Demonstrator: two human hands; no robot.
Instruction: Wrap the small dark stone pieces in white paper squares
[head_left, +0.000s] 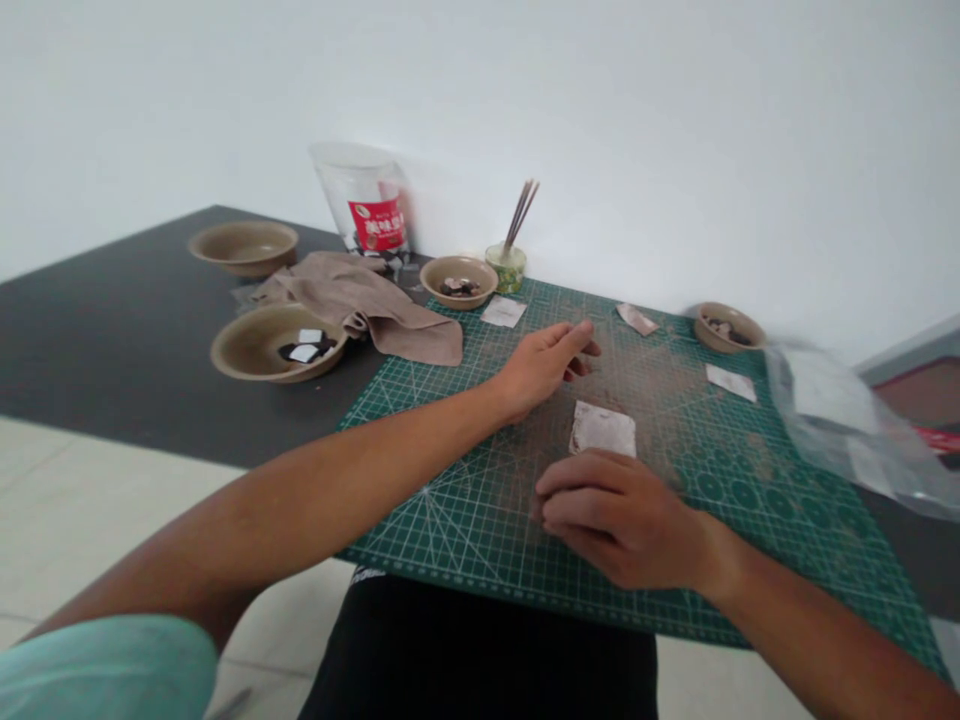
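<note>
Above the green cutting mat (480, 530), my left hand (544, 365) reaches in from the left, its fingers loosely bent and apart, with nothing visible in them. Closer to me, my right hand (626, 520) is closed, its fingers curled inward; what they hold, if anything, is hidden. Just beyond the right hand lies a whitish square piece (604, 430) with brown, smudged edges, its near edge partly covered by the hand. Brown dust or smears spread over the mat around both hands.
Bowls (277, 345) with dark and white pieces stand left, at the back (459, 283) and right (727, 328). A brown cloth (375, 300), a clear plastic tub (367, 205), a green jar with sticks (506, 268), flat pale pieces (504, 311) and a plastic bag (840, 420) lie around.
</note>
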